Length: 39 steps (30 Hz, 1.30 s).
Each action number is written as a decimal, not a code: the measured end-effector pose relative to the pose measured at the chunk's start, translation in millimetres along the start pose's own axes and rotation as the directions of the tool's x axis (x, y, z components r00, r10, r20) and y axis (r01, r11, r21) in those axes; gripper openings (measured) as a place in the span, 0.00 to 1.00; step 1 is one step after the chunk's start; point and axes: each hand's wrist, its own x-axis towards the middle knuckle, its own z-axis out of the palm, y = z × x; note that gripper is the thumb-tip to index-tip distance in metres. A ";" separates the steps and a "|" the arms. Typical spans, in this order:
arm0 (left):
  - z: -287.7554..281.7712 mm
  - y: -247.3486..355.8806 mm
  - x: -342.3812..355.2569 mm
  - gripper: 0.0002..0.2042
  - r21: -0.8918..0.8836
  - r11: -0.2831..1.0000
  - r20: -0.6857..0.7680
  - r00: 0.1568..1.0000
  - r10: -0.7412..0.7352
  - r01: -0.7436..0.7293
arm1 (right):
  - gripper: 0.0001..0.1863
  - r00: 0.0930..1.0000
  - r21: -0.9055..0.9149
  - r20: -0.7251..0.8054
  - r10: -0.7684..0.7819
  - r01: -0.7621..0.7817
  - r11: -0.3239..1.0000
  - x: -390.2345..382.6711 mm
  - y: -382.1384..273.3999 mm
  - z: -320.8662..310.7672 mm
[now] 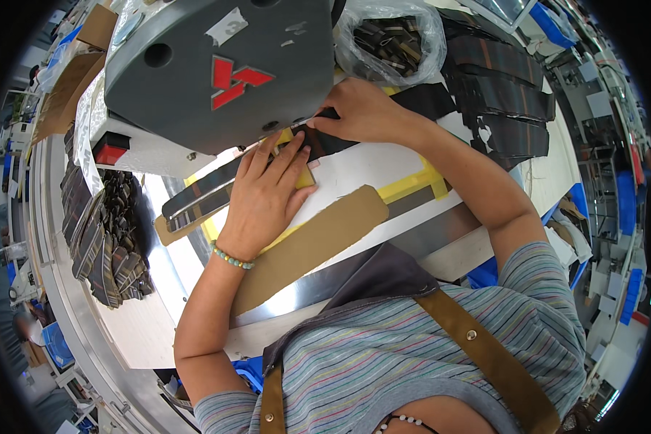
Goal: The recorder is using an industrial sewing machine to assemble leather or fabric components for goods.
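Observation:
A dark fabric strip with stripes (202, 194) runs slantwise along the near side of the grey machine head (173, 79). My left hand (262, 188) lies on it with fingers stretched out, next to a small yellow piece (306, 178). Beyond it to the right, my right hand (359, 112) pinches dark fabric at the machine's edge with thumb and forefinger. More dark fabric (427, 101) reaches out past that wrist. The machine head hides the working point. A tan board strip with rounded corners (322, 235) lies just in front of my left hand.
Striped fabric pieces are heaped at the left (108, 242), and a stack of dark pieces (503, 94) sits at the right. Behind stands a clear plastic bag (434, 43) of folded strips. Yellow tape (405, 188) marks the white work surface. A red-and-black switch box (111, 149) is beside the machine.

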 end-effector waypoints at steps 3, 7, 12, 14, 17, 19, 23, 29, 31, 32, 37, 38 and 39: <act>0.5 -0.9 -1.2 0.30 -0.012 1.000 0.004 1.000 -0.010 0.010 | 0.13 0.998 -0.019 0.057 0.022 -0.021 1.000 -1.6 -5.7 -5.3; -1.3 -0.4 0.9 0.31 -0.038 0.999 0.010 1.000 -0.027 0.028 | 0.11 0.872 -0.236 -0.155 -0.464 0.423 0.875 -12.7 -3.9 -33.2; -0.4 -4.3 0.9 0.31 -0.072 0.996 0.000 0.999 -0.054 0.054 | 0.14 0.846 0.015 0.081 -0.528 0.528 0.849 -33.9 6.3 -19.8; 1.9 -9.2 1.1 0.32 -0.104 0.993 -0.022 0.998 -0.053 0.050 | 0.15 0.844 -0.040 -0.080 -0.531 0.529 0.847 -39.3 17.3 -0.2; 5.3 -11.3 0.2 0.32 -0.128 0.990 -0.015 0.998 -0.061 0.059 | 0.14 0.829 -0.083 -0.144 -0.541 0.535 0.841 -35.5 13.7 9.1; 4.5 -9.5 -0.2 0.32 -0.127 0.990 -0.013 0.998 -0.062 0.060 | 0.12 0.831 -0.098 -0.166 -0.531 0.522 0.847 -34.2 11.1 12.9; 3.6 -7.8 -0.3 0.31 -0.116 0.991 -0.009 0.998 -0.069 0.068 | 0.10 0.836 -0.136 -0.205 -0.510 0.491 0.860 -34.4 5.6 15.9; 1.6 -8.2 -1.8 0.29 -0.052 0.999 -0.004 1.000 0.015 -0.016 | 0.10 0.824 -0.141 -0.225 -0.520 0.500 0.854 -32.4 3.1 17.8; -0.3 -5.9 0.0 0.28 -0.029 0.999 0.001 1.000 0.019 -0.019 | 0.11 0.829 -0.144 -0.219 -0.514 0.494 0.858 -33.7 3.4 17.5; -0.9 -4.5 1.0 0.28 -0.006 1.000 0.008 1.000 0.022 -0.022 | 0.11 0.834 -0.146 -0.215 -0.508 0.487 0.861 -34.3 3.6 17.1; -1.2 -0.1 1.7 0.27 0.038 0.999 0.001 1.000 0.009 -0.009 | 0.13 0.829 -0.218 -0.119 -0.547 0.516 0.829 -35.5 0.0 3.3; -0.7 -0.1 1.5 0.27 0.036 0.999 -0.001 1.000 0.001 -0.001 | 0.13 0.836 -0.207 -0.056 -0.546 0.525 0.825 -36.9 0.4 -0.4; -0.7 0.5 1.9 0.27 0.037 0.999 -0.002 1.000 0.002 -0.002 | 0.13 0.835 -0.209 -0.057 -0.547 0.526 0.825 -39.1 4.0 -0.6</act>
